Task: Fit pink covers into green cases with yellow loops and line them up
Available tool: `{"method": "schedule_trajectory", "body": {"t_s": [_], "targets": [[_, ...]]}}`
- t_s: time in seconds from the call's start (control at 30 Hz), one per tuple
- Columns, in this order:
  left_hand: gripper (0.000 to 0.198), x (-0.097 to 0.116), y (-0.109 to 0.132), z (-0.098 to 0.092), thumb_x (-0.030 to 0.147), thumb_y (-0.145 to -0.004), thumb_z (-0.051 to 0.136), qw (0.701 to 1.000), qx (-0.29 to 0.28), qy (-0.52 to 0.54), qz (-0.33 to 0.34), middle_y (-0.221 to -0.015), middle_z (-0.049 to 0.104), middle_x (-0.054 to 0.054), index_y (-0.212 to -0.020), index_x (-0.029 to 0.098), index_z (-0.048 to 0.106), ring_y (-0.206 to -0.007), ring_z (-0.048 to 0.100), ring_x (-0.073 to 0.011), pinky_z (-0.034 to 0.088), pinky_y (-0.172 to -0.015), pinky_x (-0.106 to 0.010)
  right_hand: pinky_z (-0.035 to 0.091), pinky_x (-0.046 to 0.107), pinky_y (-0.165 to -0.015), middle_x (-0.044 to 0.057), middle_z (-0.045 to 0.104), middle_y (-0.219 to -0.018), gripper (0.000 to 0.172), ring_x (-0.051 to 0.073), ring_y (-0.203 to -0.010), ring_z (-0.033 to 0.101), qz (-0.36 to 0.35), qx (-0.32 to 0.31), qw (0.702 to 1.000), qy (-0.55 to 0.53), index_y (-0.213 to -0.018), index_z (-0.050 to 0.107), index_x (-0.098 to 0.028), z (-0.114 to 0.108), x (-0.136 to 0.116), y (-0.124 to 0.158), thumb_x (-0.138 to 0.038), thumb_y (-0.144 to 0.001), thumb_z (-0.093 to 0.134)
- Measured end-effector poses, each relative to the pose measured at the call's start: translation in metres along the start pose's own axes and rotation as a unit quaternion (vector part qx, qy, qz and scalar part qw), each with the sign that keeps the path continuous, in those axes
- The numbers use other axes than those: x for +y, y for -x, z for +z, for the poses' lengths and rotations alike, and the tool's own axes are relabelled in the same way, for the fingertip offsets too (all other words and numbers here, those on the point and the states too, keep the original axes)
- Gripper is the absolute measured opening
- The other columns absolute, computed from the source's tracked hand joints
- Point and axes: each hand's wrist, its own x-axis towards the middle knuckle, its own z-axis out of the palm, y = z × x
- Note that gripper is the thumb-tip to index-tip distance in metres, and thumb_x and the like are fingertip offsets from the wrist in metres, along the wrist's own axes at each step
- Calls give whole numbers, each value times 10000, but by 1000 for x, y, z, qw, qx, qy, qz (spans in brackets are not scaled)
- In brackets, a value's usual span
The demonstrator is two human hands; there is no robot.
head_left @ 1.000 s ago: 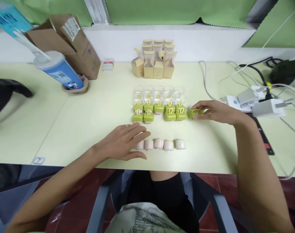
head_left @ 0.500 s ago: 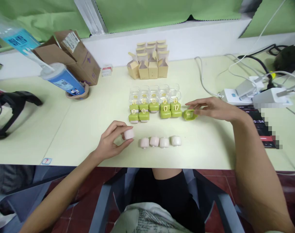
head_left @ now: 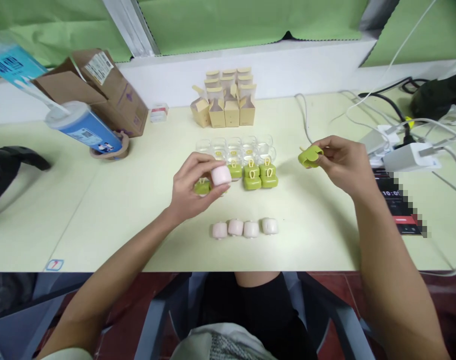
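Note:
Between the thumb and fingers of my left hand [head_left: 190,186] is a pale pink rounded piece [head_left: 221,175], held above the table. My right hand [head_left: 344,162] pinches a green cap [head_left: 309,157] with a small yellow loop, tilted and raised off the table. Several green caps with yellow loops [head_left: 252,181] stand in rows between the hands, some on pale bases. My left hand hides part of the leftmost ones. Closer to the front edge lies a row of several pale pink and white rounded pieces [head_left: 235,227].
Clear plastic cups [head_left: 234,146] line up behind the green caps. Open yellow cartons [head_left: 232,114] stand by the wall. To the left are a cardboard box [head_left: 128,107] and a blue cup [head_left: 89,131]; at right, white chargers [head_left: 411,157], cables and a phone [head_left: 395,200].
My left hand has moved up and right with the pink piece. My right hand has lifted the green cap off the table and tilted it.

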Motion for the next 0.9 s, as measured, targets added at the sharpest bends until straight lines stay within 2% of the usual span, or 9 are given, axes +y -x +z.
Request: {"method": "schedule_trajectory", "body": {"t_s": [0.13, 0.23, 0.33, 0.4, 0.5, 0.6, 0.67, 0.8, 0.9], "targets": [[528, 1, 14, 2, 298, -956, 874, 985, 33, -95, 142, -1133, 728, -90, -1453, 226, 713, -962, 720, -189, 643, -705, -281, 658, 403, -687, 34, 773, -776, 370, 225, -673, 755, -55, 10, 998, -33, -903, 748, -259, 29, -13, 11, -577, -828, 920], [599, 3, 23, 3, 263, -979, 847, 978, 17, -121, 168, -1193, 749, -103, -1542, 228, 644, -1020, 757, -202, 680, -767, -294, 630, 388, -649, 45, 757, -802, 365, 214, -671, 723, -81, 2, 996, -26, -898, 736, -262, 48, -27, 26, -596, -882, 884], [634, 7, 27, 7, 259, -993, 844, 982, -3, -103, 159, -1252, 786, -112, -1577, 227, 601, -1117, 794, -228, 720, -907, -343, 611, 397, -588, 43, 714, -830, 408, 213, -641, 678, -54, -28, 997, -54, -929, 685, -279, 64, -41, 40, -652, -904, 848], [602, 11, 28, 11, 244, -990, 852, 985, -3, -74, 157, -1251, 804, -126, -1543, 182, 625, -1143, 806, -236, 725, -965, -358, 604, 395, -537, 32, 695, -896, 422, 203, -610, 665, -31, -49, 992, -108, -1052, 668, -297, 75, -47, 48, -666, -918, 822], [520, 20, 29, 17, 240, -991, 853, 991, 7, -40, 131, -1261, 812, -113, -1481, 204, 684, -1122, 820, -222, 738, -942, -346, 627, 393, -531, 47, 696, -1091, 372, 181, -613, 682, -23, -77, 983, -163, -1262, 694, -342, 88, -52, 57, -579, -987, 772], [493, 28, 31, 18, 251, -985, 862, 996, 9, -25, 82, -1252, 821, -63, -1452, 320, 720, -1041, 826, -204, 744, -855, -342, 657, 389, -564, 80, 651, -1251, 262, 175, -698, 711, -36, -104, 983, -146, -1279, 790, -350, 94, -52, 62, -449, -1043, 730], [469, 31, 31, 17, 280, -993, 855, 998, 0, -24, 66, -1218, 835, -38, -1435, 371, 728, -1008, 826, -211, 740, -832, -370, 705, 412, -659, 92, 609, -1359, 371, 201, -849, 742, -66, -147, 977, -139, -1415, 768, -396, 93, -51, 64, -383, -1047, 726], [423, 32, 32, 14, 349, -999, 853, 998, 3, -47, 31, -1245, 842, -31, -1403, 383, 730, -1035, 829, -229, 741, -867, -425, 727, 457, -872, 107, 627, -1469, 763, 267, -1144, 730, -128, -224, 960, -110, -1693, 521, -420, 89, -51, 67, -344, -989, 807], [409, 31, 30, 12, 337, -966, 892, 998, 19, -49, 42, -1210, 847, -39, -1349, 318, 753, -1026, 832, -212, 739, -863, -388, 708, 405, -848, 106, 712, -1408, 695, 252, -1074, 764, -137, -196, 969, -66, -1605, 585, -324, 89, -51, 68, -337, -960, 842]]}}
